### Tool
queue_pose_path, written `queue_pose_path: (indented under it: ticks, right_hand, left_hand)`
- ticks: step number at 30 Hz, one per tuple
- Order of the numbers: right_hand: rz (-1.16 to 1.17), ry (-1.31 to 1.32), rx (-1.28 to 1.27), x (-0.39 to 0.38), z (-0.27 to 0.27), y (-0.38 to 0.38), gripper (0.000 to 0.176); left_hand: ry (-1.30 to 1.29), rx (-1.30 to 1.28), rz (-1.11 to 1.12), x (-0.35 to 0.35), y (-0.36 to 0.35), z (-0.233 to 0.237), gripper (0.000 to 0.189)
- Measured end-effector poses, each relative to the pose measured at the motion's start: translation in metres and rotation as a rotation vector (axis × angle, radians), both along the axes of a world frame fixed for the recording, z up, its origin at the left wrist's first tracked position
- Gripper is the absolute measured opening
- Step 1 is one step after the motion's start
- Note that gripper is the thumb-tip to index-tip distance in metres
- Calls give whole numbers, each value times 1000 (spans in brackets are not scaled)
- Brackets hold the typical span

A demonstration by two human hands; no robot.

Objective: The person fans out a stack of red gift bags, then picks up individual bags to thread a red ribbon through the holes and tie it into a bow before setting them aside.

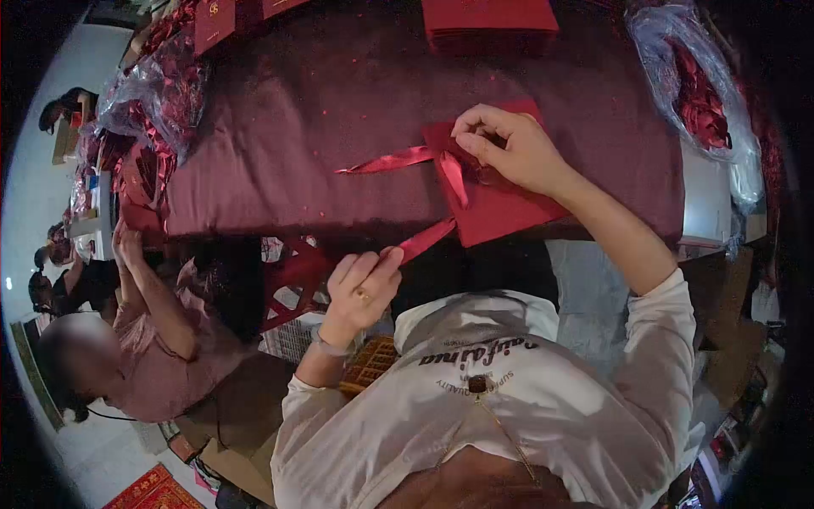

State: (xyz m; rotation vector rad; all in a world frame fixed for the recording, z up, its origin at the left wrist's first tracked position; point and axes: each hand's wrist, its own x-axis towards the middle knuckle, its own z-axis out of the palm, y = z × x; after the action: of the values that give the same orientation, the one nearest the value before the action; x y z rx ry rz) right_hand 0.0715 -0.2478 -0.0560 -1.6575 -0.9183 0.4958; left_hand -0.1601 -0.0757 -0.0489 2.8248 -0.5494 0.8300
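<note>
A flat red paper piece (pixel 509 208), which looks like a gift bag or folder, lies at the table's front edge. Shiny red ribbon (pixel 386 161) runs from its left side across the cloth, and another stretch of it slants over the paper. My left hand (pixel 365 288), wearing a ring, is closed on a ribbon end (pixel 428 240) and holds it out in front of the table edge. Over the upper part of the paper, my right hand (pixel 513 148) is closed with thumb and forefinger together; what is between them is hidden.
A dark red cloth (pixel 297 153) covers the table. At the back sits a stack of red paper pieces (pixel 492 25). Plastic bags of red ribbon (pixel 699 97) stand at both ends. On the left, a co-worker (pixel 161 339) handles a red piece.
</note>
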Motion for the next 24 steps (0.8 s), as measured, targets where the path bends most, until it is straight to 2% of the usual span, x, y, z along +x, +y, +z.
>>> queue_pose_path:
  ticks: [1,2,4,6,7,8,9,10,11,13,15,20,22,24]
  right_hand:
    - [0,0,4,-1,1,0,13]
    - [-4,54,-12,-2,5,0,12]
    - [-9,105,-27,-3,5,1,12]
    - [-18,86,-41,-2,1,1,23]
    - [-18,82,-41,-3,3,1,23]
    - [13,-66,-53,-4,6,0,26]
    - [44,-214,-63,-7,10,-1,29]
    - [126,-195,-201,-8,23,-3,28]
    - [129,-196,-202,-8,21,-3,28]
    - [226,-458,-183,-5,15,-4,26]
    - [329,-395,-228,-3,15,-5,29]
    - [418,-445,-143,2,9,-5,33]
    - [406,-434,-155,2,13,-5,33]
    - [426,-429,-149,3,15,-7,33]
  left_hand:
    - [41,4,-22,1,-1,-8,14]
    - [124,109,-155,-6,-1,-10,9]
    - [183,232,-212,-9,-2,-19,19]
    - [181,155,-239,-1,-3,-17,22]
    - [173,-2,-250,8,-8,-12,20]
    - [164,-158,-260,14,-14,-6,18]
    - [135,-297,-230,18,-20,-3,25]
    - [127,-377,-161,20,-24,1,27]
    - [119,-457,-90,23,-28,4,29]
    - [72,-502,161,40,-44,6,36]
    - [69,-490,347,54,-55,0,50]
    - [73,-424,352,60,-69,-15,51]
    - [146,-377,246,56,-68,-16,52]
    - [186,-221,235,49,-69,-13,53]
